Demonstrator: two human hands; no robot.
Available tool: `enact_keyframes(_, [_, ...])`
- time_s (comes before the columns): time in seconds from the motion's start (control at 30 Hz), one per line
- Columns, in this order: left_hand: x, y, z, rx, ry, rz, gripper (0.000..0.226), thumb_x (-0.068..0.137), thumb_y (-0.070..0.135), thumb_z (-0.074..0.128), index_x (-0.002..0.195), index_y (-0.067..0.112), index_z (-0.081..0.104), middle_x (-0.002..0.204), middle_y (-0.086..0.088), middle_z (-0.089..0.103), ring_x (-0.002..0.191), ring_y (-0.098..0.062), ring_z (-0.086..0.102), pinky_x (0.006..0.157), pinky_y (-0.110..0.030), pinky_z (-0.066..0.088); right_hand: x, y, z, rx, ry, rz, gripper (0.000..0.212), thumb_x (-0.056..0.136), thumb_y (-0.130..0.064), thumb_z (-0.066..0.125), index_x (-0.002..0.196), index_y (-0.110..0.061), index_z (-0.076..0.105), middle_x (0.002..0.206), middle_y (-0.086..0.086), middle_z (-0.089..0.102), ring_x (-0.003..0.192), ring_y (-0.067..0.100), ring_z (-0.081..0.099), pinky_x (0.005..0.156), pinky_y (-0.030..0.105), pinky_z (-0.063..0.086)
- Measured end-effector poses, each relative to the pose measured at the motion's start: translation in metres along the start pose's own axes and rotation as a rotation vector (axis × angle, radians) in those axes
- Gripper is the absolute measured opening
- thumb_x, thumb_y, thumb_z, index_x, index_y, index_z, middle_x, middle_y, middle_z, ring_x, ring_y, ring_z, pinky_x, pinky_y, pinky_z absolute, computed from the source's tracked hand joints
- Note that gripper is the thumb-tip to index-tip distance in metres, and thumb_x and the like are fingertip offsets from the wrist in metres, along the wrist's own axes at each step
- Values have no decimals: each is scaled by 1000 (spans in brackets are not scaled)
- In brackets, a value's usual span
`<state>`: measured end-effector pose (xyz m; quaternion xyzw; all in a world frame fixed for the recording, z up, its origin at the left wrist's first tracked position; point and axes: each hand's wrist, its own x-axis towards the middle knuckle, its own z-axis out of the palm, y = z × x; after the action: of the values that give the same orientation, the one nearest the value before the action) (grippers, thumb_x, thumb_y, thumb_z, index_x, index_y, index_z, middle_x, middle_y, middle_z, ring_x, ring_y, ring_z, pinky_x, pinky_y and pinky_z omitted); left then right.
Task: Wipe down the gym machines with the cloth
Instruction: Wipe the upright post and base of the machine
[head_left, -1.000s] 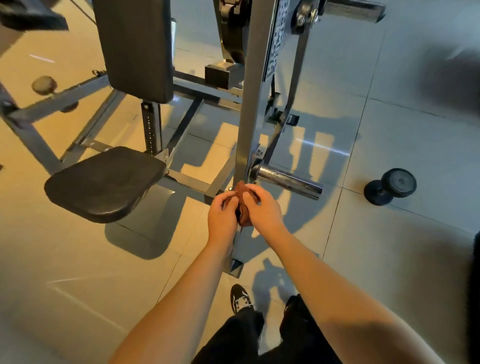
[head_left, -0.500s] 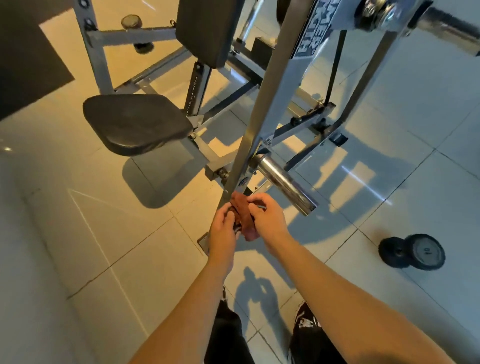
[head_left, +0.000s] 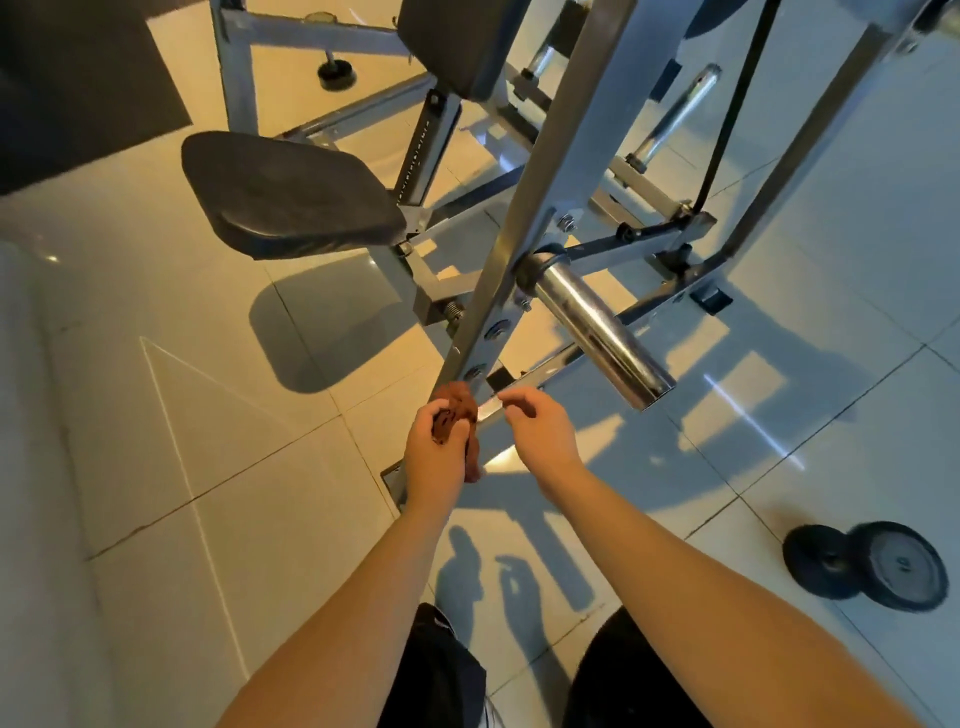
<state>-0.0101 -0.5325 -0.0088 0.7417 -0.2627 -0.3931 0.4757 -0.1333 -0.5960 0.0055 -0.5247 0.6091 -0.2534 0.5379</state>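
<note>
One brown cloth (head_left: 457, 415), at frame centre beside the machine's slanted bar (head_left: 540, 182), is clenched in the left hand (head_left: 439, 452) and partly hidden. Right hand (head_left: 540, 434) loose, holding nothing. One dumbbell (head_left: 865, 566), lower right.

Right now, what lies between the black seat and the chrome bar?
In the head view, the machine's slanted grey upright crosses between the seat and the chrome bar.
</note>
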Motion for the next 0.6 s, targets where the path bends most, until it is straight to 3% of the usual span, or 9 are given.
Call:
enact_keyframes(0.07, [11,-11,5,29,44,46,27,99,15,59,124,24,59,124,2,63,113,-18,61,89,-28,53,12,11,8,4,-18,-50,25,102,-14,51,110,-25,72,112,-9,68,90,0,61,73,12,46])
enact_keyframes(0.13, [25,-13,10,21,67,105,35,102,18,56,135,27,54,136,5,57,120,-14,56,95,-27,51,23,16,16,14,-8,-116,25,101,-15,52,110,-26,72,114,-8,69,101,5,62,86,23,50])
enact_keyframes(0.2, [42,-8,15,58,65,204,46,105,19,52,147,33,42,148,9,46,129,-5,44,100,-19,42,38,20,23,8,22,-181,24,101,-14,53,112,-25,72,116,-7,68,107,8,62,95,27,51])
enact_keyframes(0.27, [65,-4,25,159,49,320,51,108,21,45,156,33,32,160,7,33,138,-6,35,107,-23,33,55,24,29,-6,31,-235,24,101,-16,54,117,-24,69,121,-6,64,111,11,61,99,29,50])
enact_keyframes(0.33, [82,-10,36,269,63,438,49,110,23,38,157,32,31,165,2,28,146,-16,33,111,-28,32,72,33,35,-38,57,-288,24,101,-21,55,122,-24,67,124,-5,59,114,12,58,98,29,49])
enact_keyframes(0.4, [94,-23,42,305,98,480,46,110,24,35,156,28,36,163,-1,33,146,-22,35,114,-32,34,87,39,38,-16,84,-274,27,100,-28,56,127,-25,63,128,-7,55,109,8,57,88,20,46])
enact_keyframes(0.47, [98,-46,45,294,142,496,45,110,23,36,154,25,39,160,-4,38,144,-22,38,112,-30,34,100,51,43,1,79,-250,35,100,-38,57,133,-25,58,132,-8,52,107,6,55,86,20,45])
enact_keyframes(0.53, [100,-69,47,267,189,480,44,110,23,36,153,23,41,159,-5,39,143,-23,38,114,-31,35,114,64,50,-15,74,-319,33,99,-42,57,126,-24,61,132,-3,55,114,11,54,89,25,46])
enact_keyframes(0.6, [101,-81,50,229,232,487,44,110,21,37,153,21,40,161,-7,34,144,-25,37,117,-40,38,121,72,58,-17,60,-424,20,98,-37,57,113,-23,63,122,-2,60,108,11,55,82,21,44])
